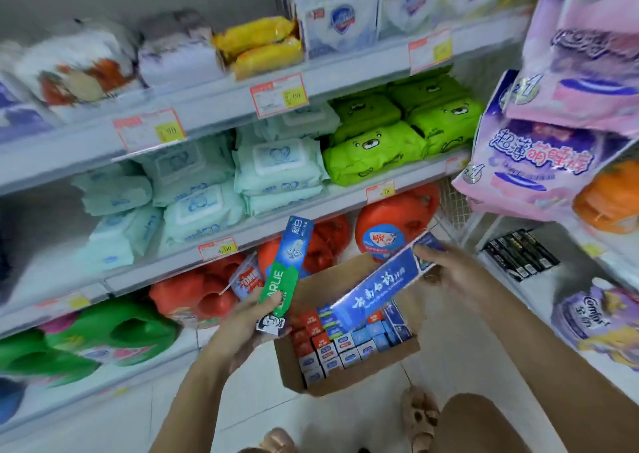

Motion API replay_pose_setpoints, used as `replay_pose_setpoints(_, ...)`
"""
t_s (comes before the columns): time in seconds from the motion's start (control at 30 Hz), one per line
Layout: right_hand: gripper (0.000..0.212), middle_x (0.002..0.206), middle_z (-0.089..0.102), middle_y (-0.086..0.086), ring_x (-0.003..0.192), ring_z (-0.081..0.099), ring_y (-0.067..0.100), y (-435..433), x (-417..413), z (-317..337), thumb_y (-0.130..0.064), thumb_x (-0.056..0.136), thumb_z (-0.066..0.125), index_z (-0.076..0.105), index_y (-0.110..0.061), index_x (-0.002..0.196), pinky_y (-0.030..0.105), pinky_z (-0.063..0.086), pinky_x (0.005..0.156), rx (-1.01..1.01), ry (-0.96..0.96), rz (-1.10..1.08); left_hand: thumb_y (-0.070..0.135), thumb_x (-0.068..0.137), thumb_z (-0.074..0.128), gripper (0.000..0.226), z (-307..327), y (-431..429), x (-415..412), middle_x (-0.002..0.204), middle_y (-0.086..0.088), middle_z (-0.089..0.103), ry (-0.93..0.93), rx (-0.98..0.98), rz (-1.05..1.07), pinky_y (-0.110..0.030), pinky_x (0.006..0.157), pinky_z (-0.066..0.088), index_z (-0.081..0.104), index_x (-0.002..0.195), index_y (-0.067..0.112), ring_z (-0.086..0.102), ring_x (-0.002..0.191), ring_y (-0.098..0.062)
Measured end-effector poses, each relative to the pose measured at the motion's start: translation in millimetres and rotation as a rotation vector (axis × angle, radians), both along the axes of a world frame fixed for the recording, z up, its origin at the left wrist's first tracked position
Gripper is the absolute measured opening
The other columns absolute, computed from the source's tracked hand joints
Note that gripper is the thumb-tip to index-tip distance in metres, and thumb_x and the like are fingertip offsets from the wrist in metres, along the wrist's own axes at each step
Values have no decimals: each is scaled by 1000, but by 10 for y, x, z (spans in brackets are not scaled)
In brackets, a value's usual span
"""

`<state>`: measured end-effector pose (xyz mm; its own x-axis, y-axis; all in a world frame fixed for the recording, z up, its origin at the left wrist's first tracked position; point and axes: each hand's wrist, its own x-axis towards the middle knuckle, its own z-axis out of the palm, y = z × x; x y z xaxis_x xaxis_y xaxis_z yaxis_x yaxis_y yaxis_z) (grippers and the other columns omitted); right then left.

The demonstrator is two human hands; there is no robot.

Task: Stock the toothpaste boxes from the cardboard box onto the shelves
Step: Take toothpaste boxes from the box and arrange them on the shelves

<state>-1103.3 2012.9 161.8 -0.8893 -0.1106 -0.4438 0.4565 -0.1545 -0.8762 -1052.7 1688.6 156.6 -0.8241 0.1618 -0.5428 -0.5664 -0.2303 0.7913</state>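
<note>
- Step in hand, as I judge it: two boxes are up out of the cardboard box (345, 380) on the floor, not yet on the shelves (328, 205)
- Next calls for choosing a free shelf spot
- Left hand (242, 324) grips the green toothpaste box (287, 266) by its lower end, upright
- Right hand (449, 276) pinches the blue toothpaste box (380, 286) by one end, slanted over the carton

Green bear-faced packs (377, 148) beside pale wipe packs (276, 169), orange jugs (408, 207) below, pink bags (532, 176) rightward.
</note>
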Motion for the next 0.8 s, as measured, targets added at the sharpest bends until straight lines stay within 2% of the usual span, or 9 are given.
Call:
replay_pose_setpoints(0.07, 14, 59, 66, -1, 50, 60, 11, -14, -42, 386, -23, 80, 66, 61, -10, 82, 19, 48, 41, -74, 96, -22, 3, 70, 76, 43, 332, 86, -58, 88, -19, 57, 71, 44, -90, -31, 56, 56, 57, 108, 4, 65, 67, -25)
replay_pose_setpoints(0.2, 32, 70, 71, 5, 58, 66, 15, -61, -179, 1023, -37, 61, 78, 67, -13, 81, 28, 55, 53, -102, 252, -39, 8, 56, 83, 55, 976, 354, -302, 78, -17, 61, 227, -1, -310, -26, 48, 51, 55, 103, 5, 62, 59, -22)
replay_pose_setpoints(0.27, 20, 68, 71, 2, 57, 66, 14, -41, -310, 1277, -29, 63, 75, 70, -14, 75, 27, 53, 57, -142, 282, -79, 16, 55, 86, 54, 1222, 467, -450, 86, -13, 67, 276, -38, -322, -28, 64, 49, 62, 103, 11, 61, 72, -24)
replay_pose_setpoints(0.33, 9, 67, 71, 1, 57, 66, 14, -21, -442, 1525, -25, 65, 78, 73, -19, 69, 28, 48, 62, -143, 305, -86, 32, 56, 88, 58, 1411, 573, -563, 105, -11, 70, 306, -71, -352, -36, 84, 36, 65, 108, 18, 57, 92, -30)
replay_pose_setpoints(0.43, 36, 73, 68, 6, 64, 61, 25, 2, -545, 1913, -47, 49, 85, 74, -23, 74, 34, 35, 70, -63, 331, -69, 32, 60, 85, 72, 1740, 754, -649, 120, -8, 66, 312, -87, -370, -40, 98, 45, 57, 124, 14, 62, 109, -25)
replay_pose_setpoints(0.5, 49, 77, 64, 12, 69, 56, 26, 46, -571, 2216, -55, 47, 84, 72, -21, 80, 34, 35, 68, -12, 359, -68, 30, 54, 87, 76, 2032, 873, -691, 114, -5, 69, 344, -144, -400, -29, 84, 52, 56, 121, 12, 66, 102, -18)
replay_pose_setpoints(0.6, 36, 76, 69, 4, 65, 61, 18, 120, -569, 2743, -41, 64, 75, 69, -16, 88, 24, 43, 59, 21, 414, -132, 30, 48, 89, 79, 2569, 1054, -726, 111, -4, 70, 392, -264, -461, -26, 77, 53, 56, 117, 14, 68, 99, -17)
replay_pose_setpoints(0.7, 42, 95, 73, 8, 83, 67, 21, 130, -549, 3271, -39, 70, 68, 68, -14, 103, 32, 48, 74, -16, 442, -251, 23, 53, 90, 75, 3179, 1265, -729, 108, -2, 71, 451, -323, -505, -27, 76, 54, 54, 118, 13, 69, 97, -16)
replay_pose_setpoints(0.8, 36, 95, 74, 4, 82, 70, 17, 120, -522, 3767, -41, 78, 66, 67, -17, 105, 32, 51, 74, -41, 462, -360, 24, 52, 89, 67, 3844, 1441, -777, 95, 8, 73, 537, -424, -482, -23, 68, 53, 54, 109, 22, 69, 86, -8)
